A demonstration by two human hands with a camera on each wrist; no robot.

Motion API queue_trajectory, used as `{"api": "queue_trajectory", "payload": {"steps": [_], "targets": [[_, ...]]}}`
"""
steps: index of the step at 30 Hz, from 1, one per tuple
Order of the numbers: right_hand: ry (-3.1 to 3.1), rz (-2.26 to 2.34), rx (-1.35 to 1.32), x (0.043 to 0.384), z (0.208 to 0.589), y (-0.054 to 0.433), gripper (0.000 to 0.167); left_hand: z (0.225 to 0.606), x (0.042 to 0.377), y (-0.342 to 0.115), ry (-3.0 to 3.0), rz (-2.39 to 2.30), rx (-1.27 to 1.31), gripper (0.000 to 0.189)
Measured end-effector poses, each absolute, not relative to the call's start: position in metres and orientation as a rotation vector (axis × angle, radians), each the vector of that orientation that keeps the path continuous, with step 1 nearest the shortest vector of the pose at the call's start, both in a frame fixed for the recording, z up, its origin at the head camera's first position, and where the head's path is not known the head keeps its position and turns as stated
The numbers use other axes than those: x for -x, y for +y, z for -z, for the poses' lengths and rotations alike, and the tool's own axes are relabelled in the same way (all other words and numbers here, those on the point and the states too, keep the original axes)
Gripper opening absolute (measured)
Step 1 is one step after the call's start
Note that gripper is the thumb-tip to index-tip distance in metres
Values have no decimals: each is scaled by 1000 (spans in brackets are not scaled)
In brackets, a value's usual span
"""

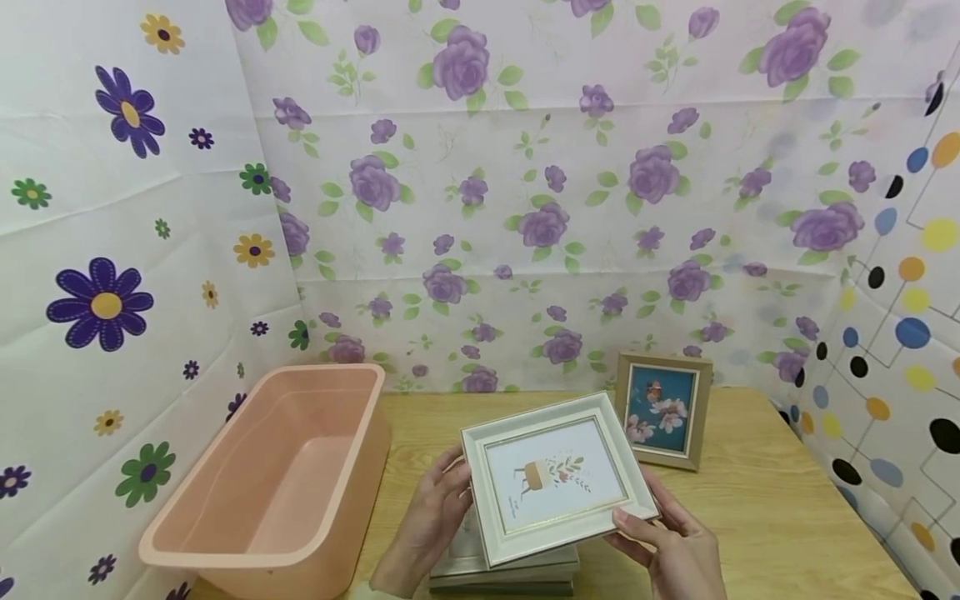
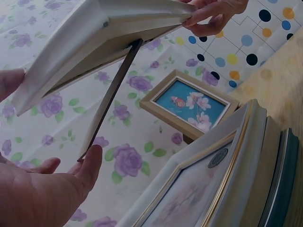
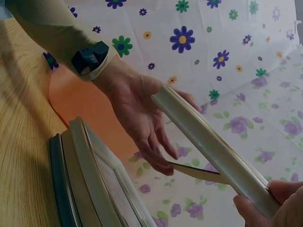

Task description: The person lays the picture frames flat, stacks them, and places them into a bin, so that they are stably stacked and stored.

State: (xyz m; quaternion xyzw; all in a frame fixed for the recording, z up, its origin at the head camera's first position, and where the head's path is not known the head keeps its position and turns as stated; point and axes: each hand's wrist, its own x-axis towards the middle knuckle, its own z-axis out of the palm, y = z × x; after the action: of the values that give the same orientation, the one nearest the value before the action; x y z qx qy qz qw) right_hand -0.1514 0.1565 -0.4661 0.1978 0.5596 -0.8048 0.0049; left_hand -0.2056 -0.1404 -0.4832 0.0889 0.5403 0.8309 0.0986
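Observation:
A white picture frame (image 1: 555, 477) with a printed vase-of-flowers picture is held tilted above the table by both hands. My right hand (image 1: 675, 542) pinches its right edge, thumb on the front. At the opposite edge, the thumb of my left hand (image 1: 431, 510) is against the border. The left fingertips touch the tip of the back stand (image 2: 110, 100), which is swung out from the frame's back. Below the held frame lies a stack of several frames (image 1: 502, 573), the top one white with a gold inner line (image 2: 222, 187).
A tan frame with a blue blossom picture (image 1: 662, 408) stands upright at the back of the wooden table (image 1: 780, 500). On the left is a pink plastic basin (image 1: 360, 500). Flowered sheets (image 1: 525, 208) hang behind and to the left, a dotted one (image 1: 900, 375) to the right.

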Motion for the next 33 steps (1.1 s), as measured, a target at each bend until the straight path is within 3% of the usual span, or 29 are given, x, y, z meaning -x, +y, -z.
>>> {"api": "queue_trajectory", "payload": {"steps": [24, 29, 33], "targets": [[1814, 2500, -651, 158, 482, 150, 93, 486, 204, -142, 1810, -2562, -26, 50], [1787, 2510, -665, 158, 488, 149, 89, 487, 198, -143, 1940, -2581, 36, 40], [1770, 2515, -668, 159, 491, 149, 85, 488, 188, -145, 2085, -2543, -34, 45]]}}
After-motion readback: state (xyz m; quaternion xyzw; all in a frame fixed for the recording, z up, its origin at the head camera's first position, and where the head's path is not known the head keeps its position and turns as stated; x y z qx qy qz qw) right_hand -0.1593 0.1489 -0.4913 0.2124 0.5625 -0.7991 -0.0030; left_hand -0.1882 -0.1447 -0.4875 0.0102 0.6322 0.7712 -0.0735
